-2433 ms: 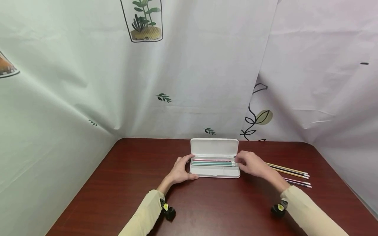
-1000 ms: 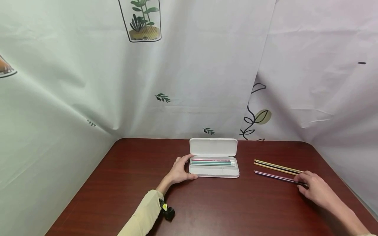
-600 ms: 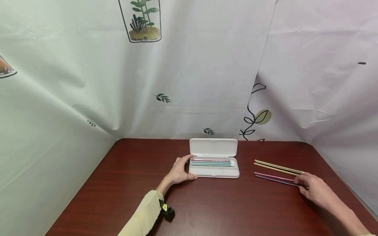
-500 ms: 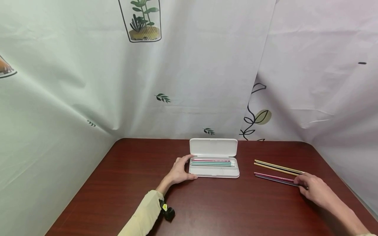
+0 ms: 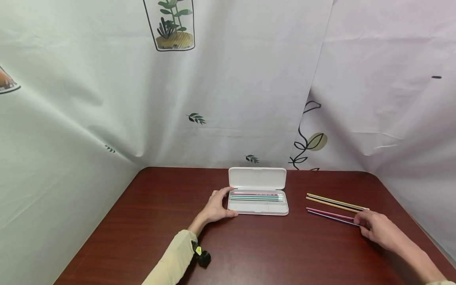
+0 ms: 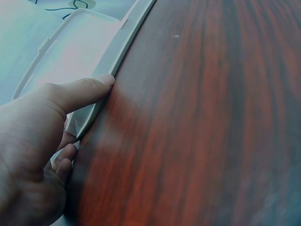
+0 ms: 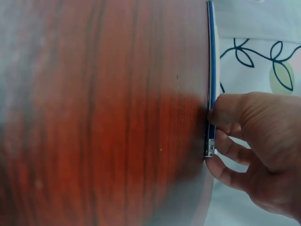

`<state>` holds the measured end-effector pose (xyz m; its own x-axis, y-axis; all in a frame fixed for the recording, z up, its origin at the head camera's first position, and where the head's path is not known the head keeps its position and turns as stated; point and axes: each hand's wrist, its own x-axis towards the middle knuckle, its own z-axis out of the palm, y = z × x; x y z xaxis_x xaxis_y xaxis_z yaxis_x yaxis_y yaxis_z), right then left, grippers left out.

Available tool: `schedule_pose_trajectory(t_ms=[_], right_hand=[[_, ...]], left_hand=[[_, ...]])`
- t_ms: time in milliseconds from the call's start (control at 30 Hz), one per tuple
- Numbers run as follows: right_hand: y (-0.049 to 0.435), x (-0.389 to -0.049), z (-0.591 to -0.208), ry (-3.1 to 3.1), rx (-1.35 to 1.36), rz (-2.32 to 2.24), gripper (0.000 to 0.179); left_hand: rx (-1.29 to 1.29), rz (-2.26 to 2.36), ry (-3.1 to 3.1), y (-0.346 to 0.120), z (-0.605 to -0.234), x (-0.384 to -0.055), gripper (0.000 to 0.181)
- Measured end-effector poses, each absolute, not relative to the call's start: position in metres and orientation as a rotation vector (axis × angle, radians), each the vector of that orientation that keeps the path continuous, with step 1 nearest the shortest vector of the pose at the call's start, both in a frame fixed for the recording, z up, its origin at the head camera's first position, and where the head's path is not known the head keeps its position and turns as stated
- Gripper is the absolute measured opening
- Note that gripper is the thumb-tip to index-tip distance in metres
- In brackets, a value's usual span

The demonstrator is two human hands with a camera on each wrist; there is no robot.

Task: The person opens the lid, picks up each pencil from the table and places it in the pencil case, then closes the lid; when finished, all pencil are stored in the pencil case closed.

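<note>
Blue pencil point(image 5: 333, 218) at the right of the tabletop point(image 5: 270, 249), pinched near its eraser end by the right hand point(image 5: 381, 229). Compared with a second ago, more clearly split from the pink pencil point(image 5: 329, 213) just beside, probably making for a cleaner pick. Yellow-and-black pencils point(image 5: 333, 200) close behind, so little slack there; tabletop's right edge near too. Open room leftward to the pencil case point(image 5: 246, 206), standing open, gripped at its left end by the left hand point(image 5: 215, 208).
</note>
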<state>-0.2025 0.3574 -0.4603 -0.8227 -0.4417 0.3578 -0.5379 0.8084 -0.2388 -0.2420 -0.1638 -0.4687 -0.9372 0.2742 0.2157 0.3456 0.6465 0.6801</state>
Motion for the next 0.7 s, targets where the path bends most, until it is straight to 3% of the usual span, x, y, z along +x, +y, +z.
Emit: schedule_pose_trajectory(t_ms=[700], right_hand=[[0.3558,-0.2058,-0.4646,-2.527,0.878,0.593,0.043]], left_hand=[[-0.519,-1.170,-2.772,-0.1640,-0.4689,-0.2422,0.088]])
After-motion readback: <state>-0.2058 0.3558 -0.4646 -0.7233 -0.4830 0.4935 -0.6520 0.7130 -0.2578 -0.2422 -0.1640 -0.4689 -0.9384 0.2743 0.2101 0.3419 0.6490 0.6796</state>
